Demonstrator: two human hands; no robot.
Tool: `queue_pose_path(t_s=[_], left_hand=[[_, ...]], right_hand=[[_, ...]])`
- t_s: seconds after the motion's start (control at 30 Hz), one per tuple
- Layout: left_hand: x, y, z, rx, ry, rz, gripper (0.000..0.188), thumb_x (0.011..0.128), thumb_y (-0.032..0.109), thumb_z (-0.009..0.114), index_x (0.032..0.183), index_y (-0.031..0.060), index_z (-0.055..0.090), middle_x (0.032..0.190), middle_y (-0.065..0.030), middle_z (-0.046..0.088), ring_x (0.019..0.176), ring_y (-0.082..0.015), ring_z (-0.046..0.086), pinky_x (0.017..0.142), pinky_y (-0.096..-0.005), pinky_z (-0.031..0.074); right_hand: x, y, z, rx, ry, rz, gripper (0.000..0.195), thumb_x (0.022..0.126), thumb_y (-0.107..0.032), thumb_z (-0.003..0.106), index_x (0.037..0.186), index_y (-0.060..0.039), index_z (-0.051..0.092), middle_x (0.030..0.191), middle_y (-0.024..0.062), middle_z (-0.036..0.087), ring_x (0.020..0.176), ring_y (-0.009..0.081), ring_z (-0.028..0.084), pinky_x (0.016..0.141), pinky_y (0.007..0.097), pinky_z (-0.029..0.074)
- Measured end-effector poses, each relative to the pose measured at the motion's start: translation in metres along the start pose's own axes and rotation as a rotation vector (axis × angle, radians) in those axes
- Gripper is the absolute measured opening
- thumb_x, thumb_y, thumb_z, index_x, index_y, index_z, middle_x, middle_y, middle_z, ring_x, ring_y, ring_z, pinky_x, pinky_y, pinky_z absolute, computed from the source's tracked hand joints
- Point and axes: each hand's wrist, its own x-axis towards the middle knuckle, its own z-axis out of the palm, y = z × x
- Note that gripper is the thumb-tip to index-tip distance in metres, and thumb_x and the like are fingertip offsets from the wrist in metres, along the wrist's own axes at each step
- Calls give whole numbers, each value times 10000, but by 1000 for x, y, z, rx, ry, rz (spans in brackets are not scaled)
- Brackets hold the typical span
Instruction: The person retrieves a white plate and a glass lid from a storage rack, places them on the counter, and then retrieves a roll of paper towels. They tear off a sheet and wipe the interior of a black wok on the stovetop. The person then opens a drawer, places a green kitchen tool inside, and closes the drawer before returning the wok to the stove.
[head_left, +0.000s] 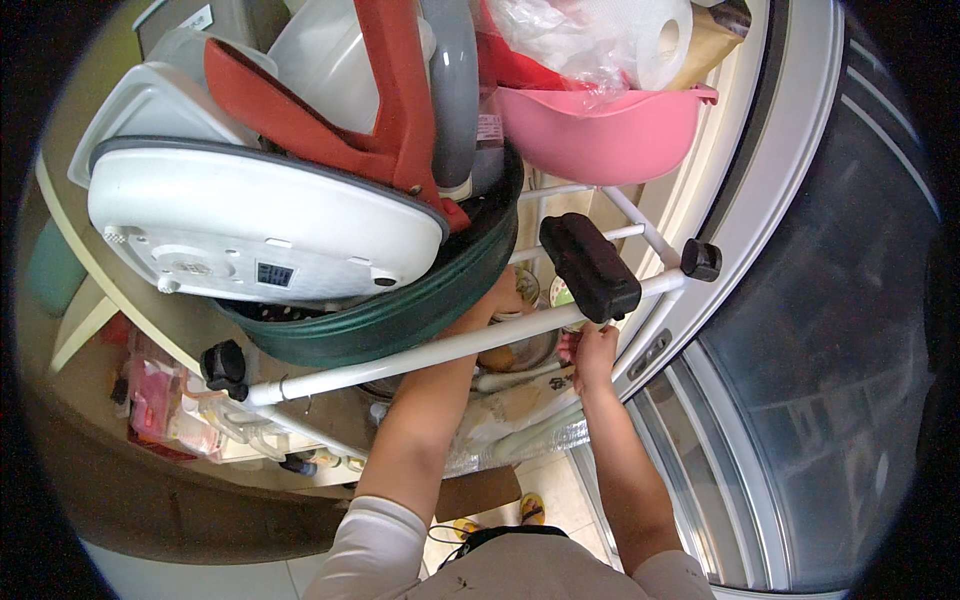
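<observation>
My left hand (510, 298) reaches under the white rack tube (450, 346), into the shelf below. The green basin (390, 330) hides part of that arm, and the hand is next to a patterned bowl or cup (528, 283). Just below a black plastic block (590, 268) on the tube is my right hand (596, 352), its fingers curled. Close to it is a dotted bowl or cup (559, 292), mostly covered by the block. Whether either hand grips anything cannot be made out. A round, see-through container (517, 356) with something brown inside lies between my hands.
Over the rack, the basin holds an upturned white plastic appliance (262, 217) and a red-brown handled item (397, 142). A pink basin (607, 135) carries a paper roll (660, 45) and plastic bags. A sliding glass door (810, 337) borders the right side. Below stands a cardboard box (480, 493).
</observation>
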Motion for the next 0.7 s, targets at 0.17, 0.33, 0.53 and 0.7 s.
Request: queue_pose_path(t_s=[0.17, 0.33, 0.53, 0.7], left_hand=[[6, 0, 0, -51, -15, -8, 717, 766, 323, 618, 1352, -19, 387, 1345, -260, 444, 1256, -406, 430, 1069, -476, 330], [3, -9, -3, -95, -15, -35, 756, 725, 346, 651, 1329, -34, 404, 1321, -266, 460, 1235, -400, 450, 1057, -460, 344], [0, -19, -5, -139, -6, -64, 804, 675, 373, 691, 1303, -52, 425, 1293, -274, 479, 1210, -393, 473, 1042, -442, 361], [4, -12, -7, -187, -4, -54, 844, 634, 396, 724, 1281, -67, 442, 1270, -280, 494, 1189, -387, 492, 1030, -426, 375]], right_hand=[[7, 6, 0, -51, 49, -22, 280, 955, -203, 472, 1062, 7, 321, 738, 144, 580, 521, 204, 590, 431, 297, 481], [8, 3, 10, -118, 67, -67, 268, 947, -170, 500, 1075, 7, 345, 727, 138, 583, 487, 188, 583, 397, 295, 466], [23, -5, 21, -214, -6, -256, 260, 853, -112, 647, 1004, 20, 482, 652, 149, 590, 441, 205, 582, 383, 306, 467], [76, 31, 24, -620, -40, -817, 304, 840, -219, 652, 1013, 19, 576, 804, 145, 654, 678, 266, 663, 554, 372, 517]])
